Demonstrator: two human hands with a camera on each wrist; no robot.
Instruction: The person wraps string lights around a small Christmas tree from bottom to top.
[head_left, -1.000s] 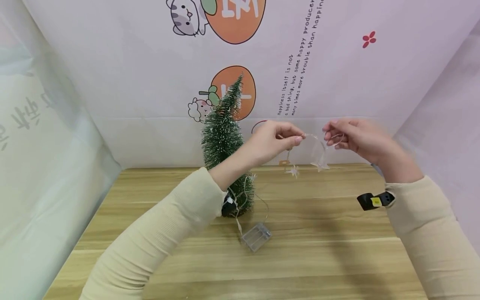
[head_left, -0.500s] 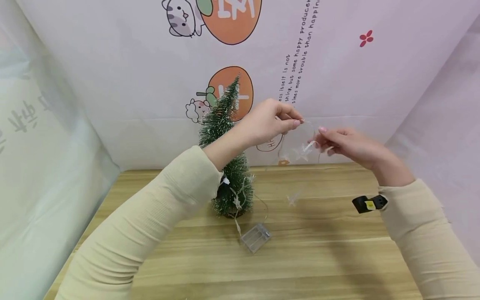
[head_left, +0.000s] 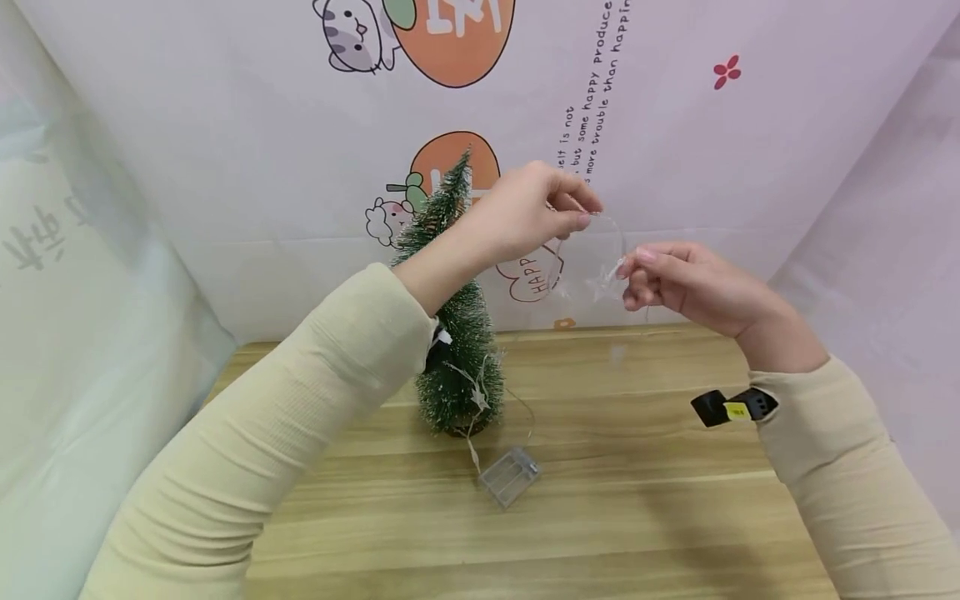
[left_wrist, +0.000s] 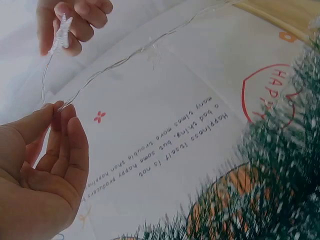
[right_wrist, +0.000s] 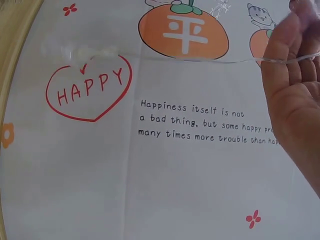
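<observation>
My left hand (head_left: 525, 208) is raised beside the tree and pinches the thin clear wire of a string of fairy lights (left_wrist: 122, 61) between thumb and fingertips. My right hand (head_left: 693, 283), a little lower and to the right, pinches the same string at a clear star (left_wrist: 61, 36). Between the hands the wire makes a short loop. A small green artificial Christmas tree (head_left: 465, 358) stands on the table, partly behind my left forearm. More wire and a star (head_left: 477, 398) lie against its lower branches. The wire runs down to a clear battery box (head_left: 510, 477).
The wooden table (head_left: 600, 517) meets a printed white backdrop (head_left: 300, 167) behind the tree. White sheets hang at the left and right sides. A black wrist strap (head_left: 733, 407) sits at my right cuff.
Both hands have shifted: the left has risen with the wire, while the right has come nearer to it and now pinches at a star. The tree and battery box stay put.
</observation>
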